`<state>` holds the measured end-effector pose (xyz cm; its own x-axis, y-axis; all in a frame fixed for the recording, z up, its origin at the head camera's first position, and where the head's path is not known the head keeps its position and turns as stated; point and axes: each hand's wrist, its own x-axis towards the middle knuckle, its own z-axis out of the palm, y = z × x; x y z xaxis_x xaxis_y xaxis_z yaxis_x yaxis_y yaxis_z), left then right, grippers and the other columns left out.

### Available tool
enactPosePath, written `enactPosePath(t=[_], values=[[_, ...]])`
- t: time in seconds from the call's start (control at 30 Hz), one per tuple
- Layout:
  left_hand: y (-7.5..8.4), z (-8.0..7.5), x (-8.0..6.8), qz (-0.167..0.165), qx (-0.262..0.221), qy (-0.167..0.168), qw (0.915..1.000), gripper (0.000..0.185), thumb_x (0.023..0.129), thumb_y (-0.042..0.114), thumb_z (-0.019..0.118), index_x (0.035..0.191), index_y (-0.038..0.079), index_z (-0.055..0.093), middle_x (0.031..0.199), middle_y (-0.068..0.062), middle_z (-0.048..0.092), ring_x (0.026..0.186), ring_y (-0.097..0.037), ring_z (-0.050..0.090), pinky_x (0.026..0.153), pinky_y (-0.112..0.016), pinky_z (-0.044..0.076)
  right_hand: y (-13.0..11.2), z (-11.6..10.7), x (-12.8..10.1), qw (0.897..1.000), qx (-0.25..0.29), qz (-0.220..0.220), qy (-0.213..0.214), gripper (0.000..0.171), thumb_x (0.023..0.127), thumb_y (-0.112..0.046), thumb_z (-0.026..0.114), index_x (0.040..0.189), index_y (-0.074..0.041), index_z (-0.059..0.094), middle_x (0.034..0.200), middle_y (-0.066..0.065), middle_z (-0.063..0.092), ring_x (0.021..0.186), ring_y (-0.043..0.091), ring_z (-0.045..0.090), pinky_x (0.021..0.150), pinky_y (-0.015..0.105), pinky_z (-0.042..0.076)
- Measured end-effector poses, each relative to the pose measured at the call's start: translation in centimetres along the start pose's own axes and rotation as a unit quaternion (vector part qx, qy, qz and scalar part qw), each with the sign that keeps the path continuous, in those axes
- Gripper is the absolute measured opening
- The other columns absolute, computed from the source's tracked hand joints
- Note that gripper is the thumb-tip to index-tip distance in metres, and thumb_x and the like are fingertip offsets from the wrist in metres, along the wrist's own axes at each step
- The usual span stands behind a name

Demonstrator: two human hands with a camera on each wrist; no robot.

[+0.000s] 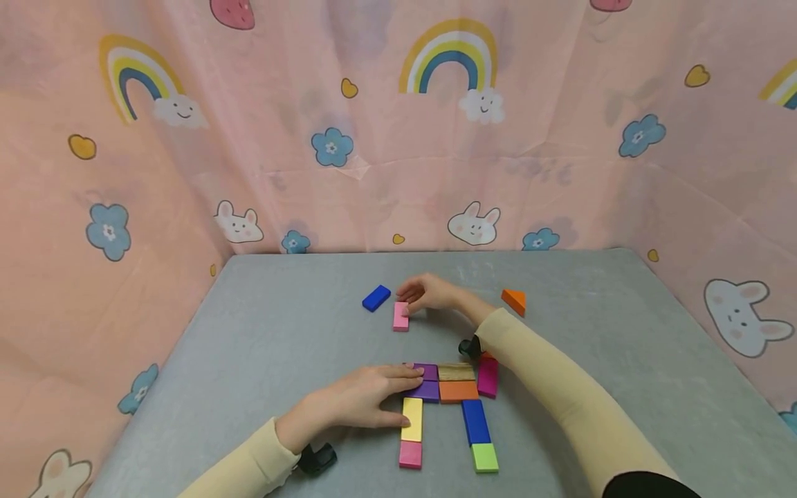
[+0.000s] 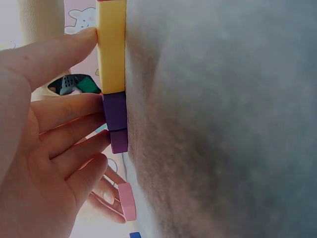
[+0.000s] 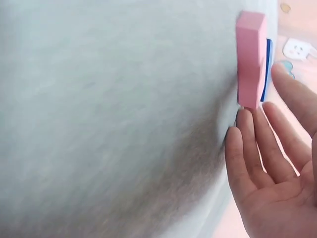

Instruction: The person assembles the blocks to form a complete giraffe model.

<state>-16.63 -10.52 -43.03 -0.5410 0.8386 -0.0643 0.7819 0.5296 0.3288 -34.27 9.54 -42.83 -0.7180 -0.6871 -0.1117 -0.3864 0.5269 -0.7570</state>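
My left hand [image 1: 373,394] lies over the left part of a flat figure of coloured blocks. Its straight fingers rest on a purple block [image 1: 423,392] and the darker one [image 1: 428,372] behind it, while the thumb touches the yellow block [image 1: 411,415]. Farther back, my right hand [image 1: 429,292] is at a pink block [image 1: 401,317]. In the right wrist view that pink block [image 3: 249,64] lies by the fingertips, with the thumb apart from it; whether the fingers touch it is hard to tell. A blue block [image 1: 376,298] lies left of the right hand.
The figure also has a wooden block [image 1: 456,372], an orange one [image 1: 459,392], a magenta one [image 1: 488,378], a blue one [image 1: 476,422], a green one [image 1: 485,458] and a pink one [image 1: 410,454]. An orange triangle [image 1: 514,301] lies beyond the right forearm.
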Motion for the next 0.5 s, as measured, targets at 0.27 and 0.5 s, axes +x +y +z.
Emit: enactPosePath(t=[0.27, 0.5], values=[[0.1, 0.0, 0.0, 0.004, 0.000, 0.003, 1.0000, 0.064, 0.090, 0.049, 0.058, 0.141, 0.014, 0.046, 0.148, 0.001, 0.042, 0.136, -0.017, 0.041, 0.105, -0.037, 0.041, -0.4, 0.6, -1.3, 0.995, -0.097, 0.004, 0.011, 0.056, 0.075, -0.026, 0.081, 0.123, -0.005, 0.062, 0.122, 0.009, 0.064, 0.111, 0.022, 0.061, 0.097, 0.036, 0.048], [0.2, 0.0, 0.1, -0.005, -0.008, -0.002, 1.0000, 0.064, 0.090, 0.049, 0.058, 0.142, 0.015, 0.046, 0.149, 0.001, 0.040, 0.137, -0.016, 0.039, 0.106, -0.037, 0.041, -1.4, 1.3, -1.7, 0.987, -0.157, 0.017, 0.034, 0.061, 0.069, -0.034, 0.084, 0.121, -0.009, 0.063, 0.116, 0.005, 0.067, 0.108, 0.019, 0.061, 0.096, 0.036, 0.048]])
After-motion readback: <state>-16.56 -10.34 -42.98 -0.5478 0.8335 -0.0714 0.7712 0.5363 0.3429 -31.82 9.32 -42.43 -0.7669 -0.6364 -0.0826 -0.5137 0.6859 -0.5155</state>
